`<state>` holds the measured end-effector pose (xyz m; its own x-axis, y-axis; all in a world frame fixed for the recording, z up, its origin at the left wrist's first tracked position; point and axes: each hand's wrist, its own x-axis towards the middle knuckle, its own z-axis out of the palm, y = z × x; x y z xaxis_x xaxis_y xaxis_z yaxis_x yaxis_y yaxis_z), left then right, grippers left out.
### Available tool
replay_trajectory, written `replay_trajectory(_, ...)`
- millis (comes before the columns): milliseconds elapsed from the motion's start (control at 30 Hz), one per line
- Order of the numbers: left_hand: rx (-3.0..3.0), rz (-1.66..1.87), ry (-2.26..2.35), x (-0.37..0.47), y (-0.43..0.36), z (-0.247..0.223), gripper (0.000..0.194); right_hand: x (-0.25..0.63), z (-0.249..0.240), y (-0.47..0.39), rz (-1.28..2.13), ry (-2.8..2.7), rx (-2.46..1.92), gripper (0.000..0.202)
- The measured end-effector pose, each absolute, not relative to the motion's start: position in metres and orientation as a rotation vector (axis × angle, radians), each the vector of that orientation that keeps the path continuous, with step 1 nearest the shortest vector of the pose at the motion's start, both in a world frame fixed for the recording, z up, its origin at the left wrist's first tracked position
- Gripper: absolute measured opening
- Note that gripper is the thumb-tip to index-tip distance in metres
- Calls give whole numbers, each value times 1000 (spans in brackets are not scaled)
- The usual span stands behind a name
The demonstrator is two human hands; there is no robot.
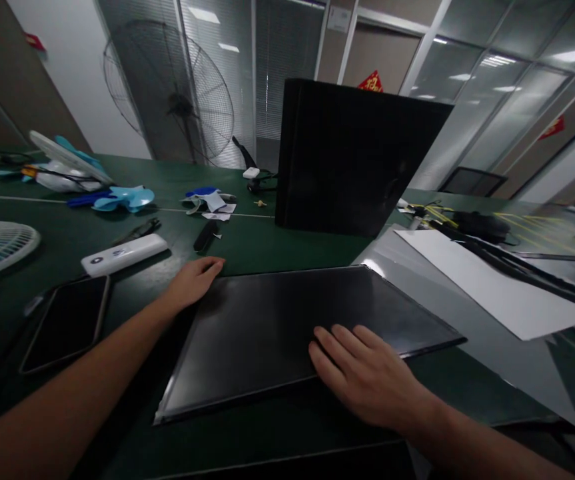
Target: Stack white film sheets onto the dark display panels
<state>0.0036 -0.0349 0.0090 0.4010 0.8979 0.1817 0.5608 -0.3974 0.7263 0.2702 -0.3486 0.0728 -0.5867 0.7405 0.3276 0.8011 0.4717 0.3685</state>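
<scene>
Open green desk (pixel 277 250) between flat dark panel (pixel 287 327) and upright black box (pixel 352 157): clear passage there. Blocked behind by that box. Hemmed left by phone (pixel 67 320) and white remote (pixel 124 254), close beside left hand (pixel 194 280). Crowded right by grey sheet (pixel 467 320), white paper (pixel 497 287), black cables (pixel 507 257). Free strip along near desk edge, under right hand (pixel 367 373).

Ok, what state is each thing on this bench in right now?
left hand: flat, touching the panel's far left corner
right hand: flat, palm down on the panel
display panel: lying flat, screen dark
phone: face up, screen off
black box: standing upright
white sheet: lying flat
</scene>
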Motion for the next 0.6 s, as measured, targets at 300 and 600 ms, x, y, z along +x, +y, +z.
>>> replay_trajectory(300,2646,296,1416,-4,-24,-9,73,273,33,-278,194,-2716,-1530,71)
replay_trajectory(600,2655,305,1411,-2,-35,-16,77,272,25,-244,610,-2309,-1408,70)
